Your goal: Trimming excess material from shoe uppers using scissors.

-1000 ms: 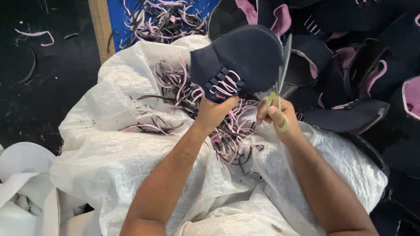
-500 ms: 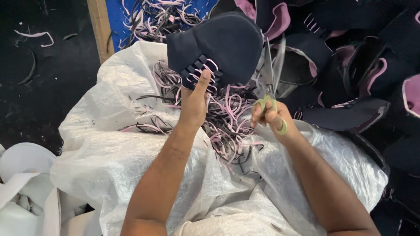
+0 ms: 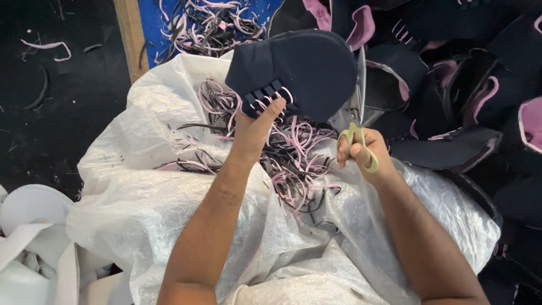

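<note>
My left hand (image 3: pixel 255 125) grips a dark navy shoe upper piece (image 3: pixel 299 70) by its slotted lower edge, holding it up over my lap. My right hand (image 3: pixel 364 152) holds scissors (image 3: pixel 357 121) with pale green handles, their blades pointing up along the right edge of the navy piece. Below both hands lies a heap of pink and dark trimmed strips (image 3: pixel 282 152) on a white woven plastic sheet (image 3: pixel 147 192) that covers my lap.
A pile of several dark navy and pink shoe pieces (image 3: pixel 451 90) fills the right side. More strips (image 3: pixel 203 25) lie on a blue surface at the top, beside a wooden post (image 3: pixel 132 39). White material (image 3: pixel 31 226) sits at the lower left on a dark floor.
My left hand has turned and lifted the navy piece up and leftward. The scissors moved from beside the piece to its right edge, blades upright.
</note>
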